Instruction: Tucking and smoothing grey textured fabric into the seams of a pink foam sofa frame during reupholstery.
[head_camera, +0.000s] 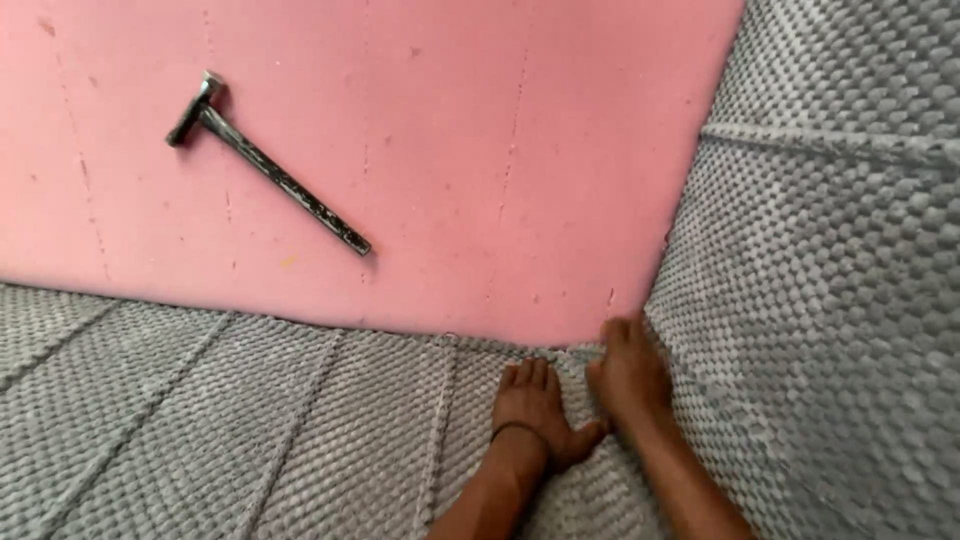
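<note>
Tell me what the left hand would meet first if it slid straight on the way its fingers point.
The left hand lies flat on the grey woven fabric, fingers pointing at the fabric's edge. Just past that it would likely meet the pink board; the hammer lies well off that line.

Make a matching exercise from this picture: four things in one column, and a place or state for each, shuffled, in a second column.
Things:
1. hammer
2. left hand
3. right hand
4. pink board

Places or states:
A. pressed into the corner where the grey fabric turns upward
B. lying untouched, far from both hands
C. flat on the grey fabric, dark band at the wrist
D. beneath the hammer

Pairs: 1-B, 2-C, 3-A, 4-D
</note>
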